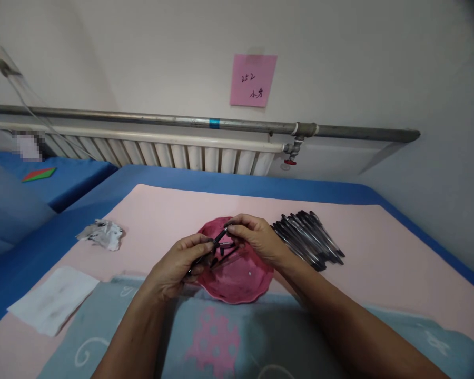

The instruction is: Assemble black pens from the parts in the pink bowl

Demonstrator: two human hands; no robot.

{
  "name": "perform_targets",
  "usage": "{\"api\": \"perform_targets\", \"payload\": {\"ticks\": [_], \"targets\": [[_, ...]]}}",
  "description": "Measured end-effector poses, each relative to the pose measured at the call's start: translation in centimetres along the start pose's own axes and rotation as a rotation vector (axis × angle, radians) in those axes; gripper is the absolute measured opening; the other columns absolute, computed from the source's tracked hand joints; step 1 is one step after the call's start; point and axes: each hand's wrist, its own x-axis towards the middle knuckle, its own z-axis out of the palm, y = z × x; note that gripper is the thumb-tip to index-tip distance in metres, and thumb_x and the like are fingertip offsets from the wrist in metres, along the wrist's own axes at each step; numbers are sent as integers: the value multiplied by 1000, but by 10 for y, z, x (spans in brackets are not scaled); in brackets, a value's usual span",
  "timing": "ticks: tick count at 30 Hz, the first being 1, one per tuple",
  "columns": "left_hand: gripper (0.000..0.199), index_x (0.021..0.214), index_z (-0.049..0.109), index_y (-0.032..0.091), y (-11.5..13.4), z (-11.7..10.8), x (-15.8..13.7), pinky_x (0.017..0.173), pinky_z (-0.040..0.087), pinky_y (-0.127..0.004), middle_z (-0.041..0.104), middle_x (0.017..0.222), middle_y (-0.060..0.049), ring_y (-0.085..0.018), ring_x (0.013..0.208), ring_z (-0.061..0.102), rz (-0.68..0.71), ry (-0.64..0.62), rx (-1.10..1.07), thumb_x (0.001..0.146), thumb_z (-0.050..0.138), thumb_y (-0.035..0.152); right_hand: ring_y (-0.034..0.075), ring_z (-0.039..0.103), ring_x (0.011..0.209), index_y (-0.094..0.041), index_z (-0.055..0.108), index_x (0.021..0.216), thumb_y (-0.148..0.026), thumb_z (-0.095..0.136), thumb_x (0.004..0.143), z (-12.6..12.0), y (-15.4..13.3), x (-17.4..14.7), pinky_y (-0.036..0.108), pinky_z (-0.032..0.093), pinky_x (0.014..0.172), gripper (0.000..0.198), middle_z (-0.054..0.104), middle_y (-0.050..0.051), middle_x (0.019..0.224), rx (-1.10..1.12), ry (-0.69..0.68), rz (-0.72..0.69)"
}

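Both hands are over a pink scalloped plate (pixel 237 287). My left hand (pixel 187 255) is closed around the barrel of a dark pen (pixel 220 236), which slants up to the right. The fingertips of my right hand (pixel 255 234) pinch the pen's upper end; whether a separate small part is between them I cannot make out. Below the hands, on the plate, lie several small black pen parts (pixel 226 245) and a thin dark stick-like piece (pixel 231 255), partly hidden by my fingers. To the right of the plate, a pile of capped black pens (pixel 306 239) rests on the pink mat.
A crumpled stained tissue (pixel 106 235) and a folded white cloth (pixel 57 300) lie at left on the pink mat (pixel 174 210). The blue table edge (pixel 229 176) runs along a radiator (pixel 197 155) and a metal pipe (pixel 161 119). A patterned grey-blue cloth (pixel 142 326) covers the near side.
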Motion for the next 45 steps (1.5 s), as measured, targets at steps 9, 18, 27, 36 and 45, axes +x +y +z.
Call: {"api": "perform_targets", "payload": {"ticks": [9,18,27,36,45], "targets": [[25,77,55,17,0,0,-2,33,10,-14,47,51,7,-1,34,26,5,14,35,67,71,33,7,44,46,-18,60,73,-33,65,70,3,-4,-3,22,33,47,16,52,-7,53,-26,-11,-1],[25,75,55,17,0,1,-3,33,11,-14,46,49,8,-1,34,27,-1,19,64,66,71,33,6,45,44,-18,59,75,-33,65,70,2,-3,-2,20,31,43,17,55,-6,55,12,-55,40],[24,75,55,17,1,2,-3,33,12,-14,44,48,9,-1,34,28,-9,34,108,67,70,34,6,43,42,-17,61,77,-32,65,70,0,1,1,20,29,39,16,54,-5,52,-37,-72,55],[29,71,56,15,1,0,-3,33,13,-15,50,53,3,-3,36,29,-18,42,38,73,61,44,6,43,40,-17,62,79,-31,66,69,-1,1,1,18,27,37,18,54,-6,50,42,-68,96],[29,72,61,12,-1,-2,0,35,28,-18,59,58,-4,-7,39,45,-35,-9,60,74,57,40,5,41,38,-16,61,76,-31,69,67,-7,7,6,18,28,38,20,52,-6,47,46,-22,82]]}}
